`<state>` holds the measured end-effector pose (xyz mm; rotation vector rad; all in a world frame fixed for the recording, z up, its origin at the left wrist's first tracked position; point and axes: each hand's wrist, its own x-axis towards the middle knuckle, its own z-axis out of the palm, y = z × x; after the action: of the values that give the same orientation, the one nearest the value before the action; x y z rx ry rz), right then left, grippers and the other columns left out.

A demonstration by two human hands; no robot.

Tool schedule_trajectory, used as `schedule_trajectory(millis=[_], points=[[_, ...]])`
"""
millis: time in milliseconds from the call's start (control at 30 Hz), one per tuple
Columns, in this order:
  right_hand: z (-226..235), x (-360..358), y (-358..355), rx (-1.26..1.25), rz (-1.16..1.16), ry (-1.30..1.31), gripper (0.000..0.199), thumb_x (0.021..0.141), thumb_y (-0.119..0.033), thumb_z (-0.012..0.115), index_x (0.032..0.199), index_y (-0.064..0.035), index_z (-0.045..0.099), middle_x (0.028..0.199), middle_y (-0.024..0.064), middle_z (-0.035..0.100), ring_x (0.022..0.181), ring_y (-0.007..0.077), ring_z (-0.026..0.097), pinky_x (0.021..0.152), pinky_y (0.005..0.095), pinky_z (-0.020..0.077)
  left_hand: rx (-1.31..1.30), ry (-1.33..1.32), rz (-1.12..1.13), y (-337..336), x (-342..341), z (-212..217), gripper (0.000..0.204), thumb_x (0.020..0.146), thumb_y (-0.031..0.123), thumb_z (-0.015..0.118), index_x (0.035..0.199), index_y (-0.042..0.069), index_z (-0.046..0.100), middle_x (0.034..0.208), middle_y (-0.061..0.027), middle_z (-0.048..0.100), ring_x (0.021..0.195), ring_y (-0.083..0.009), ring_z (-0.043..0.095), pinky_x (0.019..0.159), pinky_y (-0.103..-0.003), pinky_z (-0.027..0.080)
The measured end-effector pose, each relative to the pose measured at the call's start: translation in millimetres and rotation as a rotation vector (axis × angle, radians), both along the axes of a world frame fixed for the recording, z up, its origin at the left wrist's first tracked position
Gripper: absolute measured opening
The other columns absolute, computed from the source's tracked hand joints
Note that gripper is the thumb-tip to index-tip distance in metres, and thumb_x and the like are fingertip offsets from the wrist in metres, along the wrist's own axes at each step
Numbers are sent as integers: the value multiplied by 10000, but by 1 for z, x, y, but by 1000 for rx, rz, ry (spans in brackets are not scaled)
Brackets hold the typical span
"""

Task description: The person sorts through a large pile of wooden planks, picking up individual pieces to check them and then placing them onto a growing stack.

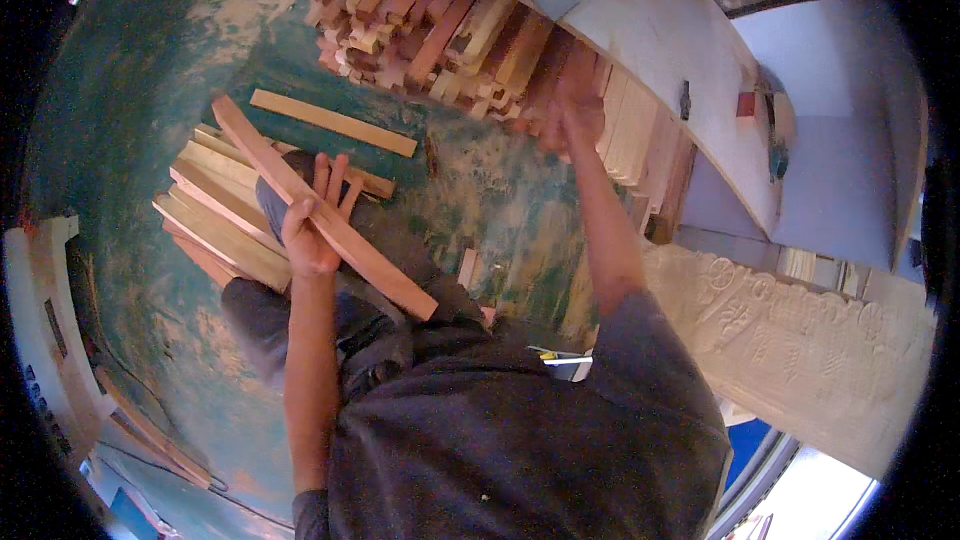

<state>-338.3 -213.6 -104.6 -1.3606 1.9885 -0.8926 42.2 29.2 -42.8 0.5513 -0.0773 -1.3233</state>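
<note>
- Looking down from the head camera, I see my left hand (312,225) wrapped around a long, slightly curved reddish wooden slat (320,208), gripped near its middle, fingers spread over its upper face.
- The slat runs diagonally from upper left to lower right, above my lap and dark trousers (380,330).
- My right hand (572,105) is stretched forward into a big pile of wood pieces (440,30); it is blurred, so I cannot tell whether it is open or closed on a piece.
- Judging by its look, the slat is stiff, dry and fairly light, manageable one-handed; being long, it would swing at the ends, so a hold near the middle seems best. Raw edges may carry splinters.
- A loose stack of pale slats (215,220) lies on the floor just left of my left hand, with one single pale strip (333,123) beyond it.
- The floor (130,120) is worn green and patchy.
- To the right, pale boards lean under a curved white panel (680,50), and a carved pale panel (800,340) sits lower right.
</note>
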Motion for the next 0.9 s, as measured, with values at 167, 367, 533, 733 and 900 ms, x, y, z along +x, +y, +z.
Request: schedule_trajectory(millis=[167,367,533,733,900], points=[[-49,-1,-87,-80,127,498,999,650,-636,755,1348,-9,411,1247,191,551,1188,339,524,998,410,416,103,-3,4,-5,-10,9,738,755,157,610,1416,124,285,1437,-135,387,1382,-351,321,1130,-569,260],[-64,2,-74,37,241,-116,907,770,-516,720,1463,-99,309,1528,141,259,1382,310,300,1115,440,288,171,-66,14,-3,-5,10,766,745,183,628,1414,82,268,1409,-139,412,1358,-339,365,1121,-553,297],[-69,-13,-48,-288,319,335,708,840,-460,649,1377,-48,440,1374,201,489,1256,342,478,997,385,418,188,-89,-18,-10,-4,10,780,745,214,658,1404,42,278,1396,-156,423,1351,-334,377,1124,-531,307],[-12,16,-17,-310,318,442,434,830,-309,662,1173,-48,612,1074,156,635,995,340,597,870,389,466,128,-52,-14,-4,0,6,743,753,184,670,1382,17,312,1369,-150,453,1344,-334,385,1135,-512,299],[-27,102,82,-328,320,43,244,825,-202,645,998,-30,655,886,136,638,831,307,619,748,386,487,105,12,85,21,18,-8,482,772,187,684,1217,142,505,1241,-113,550,1001,-229,567,864,-373,491]])
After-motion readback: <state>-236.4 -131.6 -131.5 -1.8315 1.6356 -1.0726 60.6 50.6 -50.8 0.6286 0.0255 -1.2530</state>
